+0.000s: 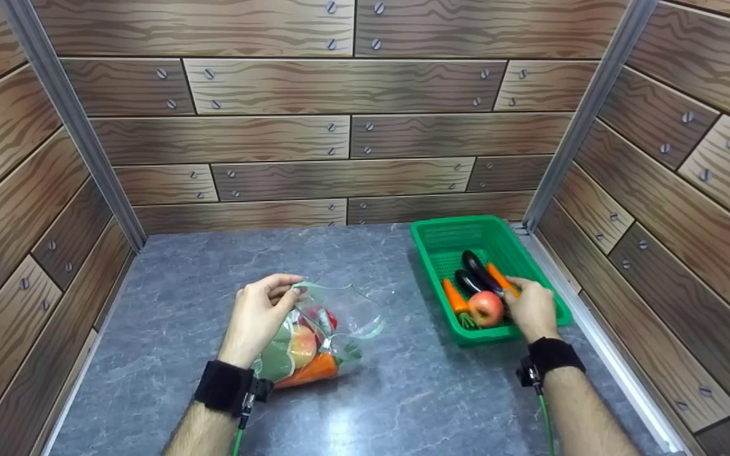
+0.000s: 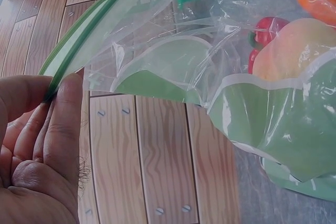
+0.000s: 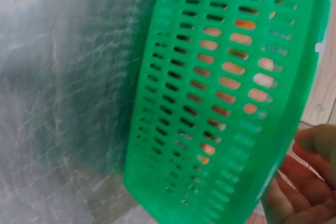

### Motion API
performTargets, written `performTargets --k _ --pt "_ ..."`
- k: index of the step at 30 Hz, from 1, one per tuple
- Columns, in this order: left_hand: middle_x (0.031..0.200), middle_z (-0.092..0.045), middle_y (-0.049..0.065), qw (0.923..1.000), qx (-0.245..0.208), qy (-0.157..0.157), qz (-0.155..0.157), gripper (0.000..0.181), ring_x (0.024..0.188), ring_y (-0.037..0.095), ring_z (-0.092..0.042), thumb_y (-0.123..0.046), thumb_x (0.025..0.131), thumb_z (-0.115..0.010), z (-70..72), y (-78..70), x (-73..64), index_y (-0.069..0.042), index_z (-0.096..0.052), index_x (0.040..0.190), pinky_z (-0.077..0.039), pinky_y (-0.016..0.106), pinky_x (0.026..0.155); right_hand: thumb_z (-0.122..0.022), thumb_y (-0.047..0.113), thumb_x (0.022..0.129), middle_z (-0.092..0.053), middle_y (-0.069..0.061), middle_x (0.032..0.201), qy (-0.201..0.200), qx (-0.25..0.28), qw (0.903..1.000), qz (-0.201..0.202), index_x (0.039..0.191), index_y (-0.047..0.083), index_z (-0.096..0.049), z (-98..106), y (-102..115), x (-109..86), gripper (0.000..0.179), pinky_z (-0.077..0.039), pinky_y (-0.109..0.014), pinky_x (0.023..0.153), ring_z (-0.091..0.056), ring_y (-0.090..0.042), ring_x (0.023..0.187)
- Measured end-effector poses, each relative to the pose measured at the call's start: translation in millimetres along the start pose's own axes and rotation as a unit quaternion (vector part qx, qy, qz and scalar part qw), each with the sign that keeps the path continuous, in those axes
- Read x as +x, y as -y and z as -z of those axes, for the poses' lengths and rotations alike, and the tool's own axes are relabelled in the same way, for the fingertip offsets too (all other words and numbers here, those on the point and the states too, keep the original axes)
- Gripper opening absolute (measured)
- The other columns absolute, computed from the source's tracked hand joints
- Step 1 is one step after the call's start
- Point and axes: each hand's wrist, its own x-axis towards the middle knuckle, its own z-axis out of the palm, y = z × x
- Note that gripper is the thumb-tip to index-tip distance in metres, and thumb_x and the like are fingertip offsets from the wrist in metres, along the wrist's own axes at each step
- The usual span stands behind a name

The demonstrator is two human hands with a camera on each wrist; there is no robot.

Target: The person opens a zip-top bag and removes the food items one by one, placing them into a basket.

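Note:
My left hand pinches the green zip edge of a clear plastic bag between thumb and fingers. The bag's mouth gapes. Inside it show a yellow-red peach-like fruit, a carrot and a small red pepper. My right hand reaches over the near right side of a green basket. Its fingertips are right at a carrot, beside a red apple and the end of a long eggplant. The basket wall hides part of its grasp, so I cannot tell whether it holds anything.
A second eggplant and another carrot lie in the basket's near left part. The grey marbled tabletop is bounded by wood-patterned walls at the back and both sides. Green cables trail from both wrist cameras.

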Motion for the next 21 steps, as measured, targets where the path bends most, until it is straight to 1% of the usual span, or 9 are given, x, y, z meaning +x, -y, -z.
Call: performTargets --k 2,4,6,10,13,14,17,21 --pt "0.117 -0.092 0.009 1.0 -0.001 0.0 -0.002 0.023 0.107 0.024 -0.091 -0.008 0.113 -0.077 -0.1 0.7 0.1 -0.011 -0.087 0.133 -0.071 0.03 0.093 -0.074 0.011 0.111 -0.075 -0.037 0.146 0.003 0.004 0.9999 0.009 0.151 -0.003 -0.075 0 7 -0.5 0.042 -0.064 -0.069 0.103 -0.077 -0.058 0.129" --pt "0.117 -0.092 0.01 1.0 -0.002 -0.001 -0.004 0.023 0.108 0.024 -0.091 -0.007 0.113 -0.077 -0.3 1.5 0.1 -0.011 -0.087 0.133 -0.071 0.029 0.093 -0.075 0.012 0.112 -0.075 -0.035 0.149 0.005 0.012 0.9998 0.015 0.153 -0.002 -0.074 0 15 -1.6 0.043 -0.063 -0.069 0.104 -0.077 -0.057 0.13" --pt "0.117 -0.092 0.009 1.0 -0.003 0.0 -0.003 0.023 0.108 0.024 -0.091 -0.007 0.113 -0.077 -0.4 2.1 0.2 -0.011 -0.087 0.133 -0.07 0.027 0.093 -0.075 0.013 0.113 -0.074 -0.033 0.15 0.004 0.017 0.9996 0.022 0.153 -0.001 -0.074 0 24 -2.3 0.043 -0.063 -0.066 0.103 -0.078 -0.054 0.125" --pt "0.118 -0.092 0.009 1.0 -0.003 0.0 0.002 0.024 0.108 0.024 -0.091 -0.007 0.113 -0.076 -0.5 2.9 -0.1 -0.011 -0.087 0.134 -0.069 0.024 0.092 -0.077 0.013 0.113 -0.078 -0.029 0.148 0.002 0.033 0.9986 0.042 0.153 0.0 -0.075 -3 42 -4.4 0.042 -0.066 -0.063 0.107 -0.081 -0.049 0.125" --pt "0.118 -0.092 0.008 1.0 -0.002 0.001 0.003 0.024 0.108 0.024 -0.09 -0.007 0.113 -0.076 -0.9 3.1 -0.5 -0.011 -0.087 0.134 -0.071 0.029 0.094 -0.079 0.016 0.113 -0.081 -0.029 0.144 0.012 0.048 0.9973 0.054 0.154 0.0 -0.074 -3 54 -6.8 0.044 -0.065 -0.064 0.112 -0.08 -0.049 0.132" --pt "0.118 -0.092 0.009 1.0 -0.001 0.001 0.002 0.024 0.108 0.024 -0.09 -0.007 0.113 -0.077 -1.0 2.9 -0.6 -0.011 -0.087 0.134 -0.071 0.031 0.095 -0.079 0.017 0.114 -0.08 -0.029 0.145 0.019 0.052 0.9968 0.057 0.155 0.001 -0.074 -3 58 -8.0 0.045 -0.065 -0.064 0.112 -0.08 -0.049 0.132" --pt "0.117 -0.092 0.009 1.0 -0.001 0.001 -0.001 0.023 0.107 0.024 -0.091 -0.008 0.112 -0.078 -1.3 2.2 -0.7 -0.011 -0.087 0.134 -0.072 0.037 0.098 -0.08 0.022 0.114 -0.079 -0.029 0.149 0.038 0.063 0.9952 0.064 0.159 0.003 -0.072 -2 68 -11.6 0.049 -0.064 -0.064 0.115 -0.078 -0.049 0.136" --pt "0.116 -0.093 0.008 1.0 0.0 0.001 -0.002 0.022 0.107 0.024 -0.091 -0.01 0.112 -0.079 -1.4 1.4 -0.7 -0.012 -0.087 0.133 -0.072 0.04 0.099 -0.077 0.027 0.117 -0.074 -0.028 0.157 0.067 0.077 0.992 0.075 0.164 0.006 -0.068 -1 83 -17.9 0.053 -0.062 -0.064 0.119 -0.074 -0.048 0.142"
